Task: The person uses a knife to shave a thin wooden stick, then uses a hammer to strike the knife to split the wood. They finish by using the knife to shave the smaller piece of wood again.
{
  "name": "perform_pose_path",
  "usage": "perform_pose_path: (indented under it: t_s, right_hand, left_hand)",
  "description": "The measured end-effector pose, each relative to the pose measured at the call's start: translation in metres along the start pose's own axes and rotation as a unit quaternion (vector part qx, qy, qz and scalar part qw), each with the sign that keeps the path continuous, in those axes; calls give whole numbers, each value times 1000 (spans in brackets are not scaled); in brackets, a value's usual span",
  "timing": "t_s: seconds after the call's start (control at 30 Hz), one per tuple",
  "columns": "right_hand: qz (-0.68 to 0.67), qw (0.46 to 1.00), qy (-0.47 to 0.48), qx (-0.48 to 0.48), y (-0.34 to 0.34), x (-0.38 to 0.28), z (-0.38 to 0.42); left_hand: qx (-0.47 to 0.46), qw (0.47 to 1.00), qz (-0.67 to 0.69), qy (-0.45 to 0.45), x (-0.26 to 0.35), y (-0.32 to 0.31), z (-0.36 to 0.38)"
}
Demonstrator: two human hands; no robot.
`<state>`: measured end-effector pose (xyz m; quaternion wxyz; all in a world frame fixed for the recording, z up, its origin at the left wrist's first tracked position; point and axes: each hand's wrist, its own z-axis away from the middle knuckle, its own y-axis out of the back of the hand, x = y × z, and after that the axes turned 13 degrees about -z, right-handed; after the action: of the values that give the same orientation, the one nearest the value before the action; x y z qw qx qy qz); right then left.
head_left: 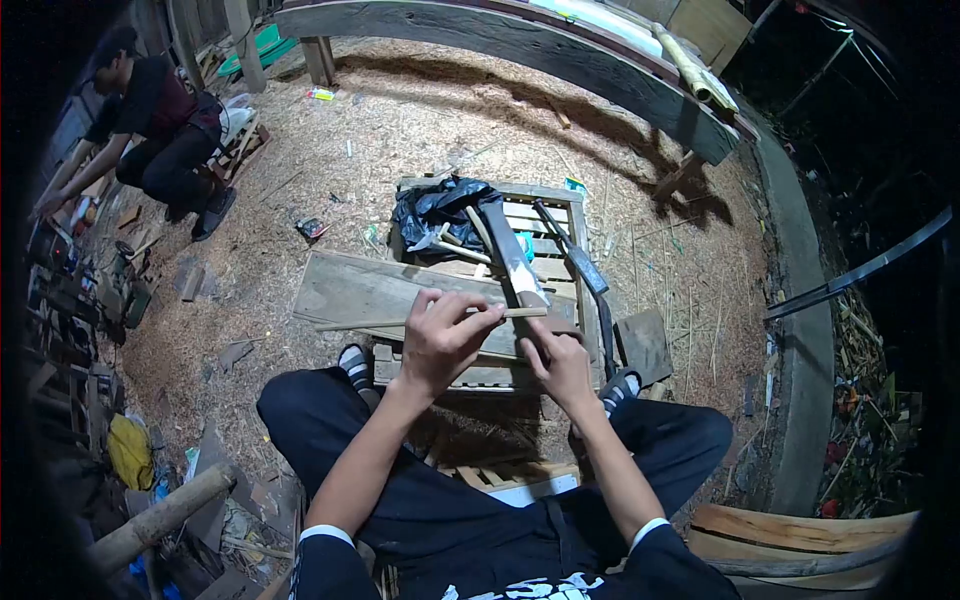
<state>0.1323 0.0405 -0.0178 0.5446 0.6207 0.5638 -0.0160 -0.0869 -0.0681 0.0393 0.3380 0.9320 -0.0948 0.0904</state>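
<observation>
A thin wooden stick (365,325) lies across my view, nearly level, above a low slatted crate. My left hand (445,335) pinches it near its right part, fingers wrapped over the top. Close under the stick's right end is my right hand (562,368), its index finger pointing up at that end and its thumb apart; the other fingers are partly hidden. Just beyond my fingertips, a long broad blade (512,250) slants away, its near part shining white. A grey wooden board (350,285) rests across the crate, behind my left hand.
On the crate (545,190) are a black plastic bag (430,215), short sticks and a dark-handled hatchet-like tool (585,268). A long wooden bench (480,40) spans the back. Another person (165,130) crouches at far left. Shavings cover the ground; a concrete kerb (800,380) runs along the right.
</observation>
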Motion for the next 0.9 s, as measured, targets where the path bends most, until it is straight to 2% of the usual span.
perform_pose_path:
  t_s: [0.07, 0.13, 0.23, 0.27, 0.37, 0.4, 0.47, 0.57, 0.8, 0.9]
  right_hand:
    - [34, 996, 40, -72, 21, -2, -7]
    - [22, 997, 10, -78, 43, -3, -16]
    - [6, 987, 158, 13, 75, -11, -37]
    - [2, 987, 155, 28, 84, -16, -44]
    - [-16, 960, 277, 22, 100, -21, -59]
    - [-20, 960, 277, 31, 101, -16, -61]
    - [17, 936, 352, 22, 95, -3, -70]
    - [36, 933, 356, 30, 84, 9, -77]
    - [54, 954, 295, -21, 66, 26, -76]
    - [39, 956, 291, 8, 57, 28, -79]
  left_hand:
    - [-12, 1000, 0, -3, 3, -7, 0]
    - [-27, 1000, -3, -12, 6, -12, -2]
    - [-30, 998, -27, -41, 16, -20, -11]
    - [-41, 997, -40, -57, 17, -24, -15]
    - [-68, 992, -53, -89, 37, -13, -46]
    - [-78, 989, -68, -105, 40, -11, -57]
    - [-101, 983, -93, -125, 42, -9, -72]
    - [-113, 980, -100, -127, 30, -25, -66]
    - [-47, 989, -97, -101, 3, -67, -32]
    - [-9, 992, -79, -94, -2, -67, -37]
